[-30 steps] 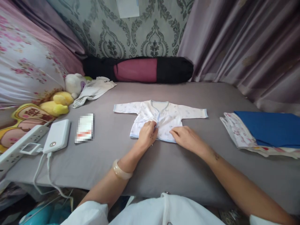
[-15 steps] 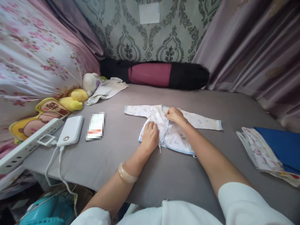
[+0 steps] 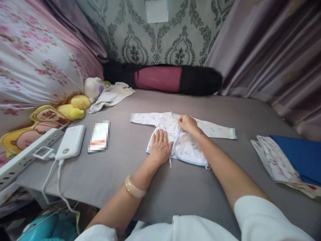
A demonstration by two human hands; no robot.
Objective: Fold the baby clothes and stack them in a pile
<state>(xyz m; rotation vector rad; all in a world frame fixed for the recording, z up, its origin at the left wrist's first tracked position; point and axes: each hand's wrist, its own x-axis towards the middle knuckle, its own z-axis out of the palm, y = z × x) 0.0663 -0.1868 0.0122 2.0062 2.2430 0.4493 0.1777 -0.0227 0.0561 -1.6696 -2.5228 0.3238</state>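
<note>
A small white baby shirt (image 3: 189,149) with pale prints and light-blue trim lies spread on the grey sheet, its sleeves stretched out to both sides. My left hand (image 3: 160,146) rests flat on the shirt's left front panel, fingers extended and thumb apart. Near the neckline, my right hand (image 3: 187,124) has its fingers curled closed on the shirt's front edge; the fingertips are partly hidden. Below my left hand a thin white tie hangs out past the hem.
At left are a blurred phone-like rectangle (image 3: 99,136), a white power bank (image 3: 70,142) with cables, a power strip (image 3: 27,157) and plush toys (image 3: 72,107). A crumpled pale cloth (image 3: 112,95) and a long black-and-maroon bag (image 3: 157,78) lie behind. Folded fabrics (image 3: 296,157) sit at right.
The fingers of my left hand have straightened and its thumb has spread out on the shirt. My right hand stays near the neckline. The camera view has shifted slightly.
</note>
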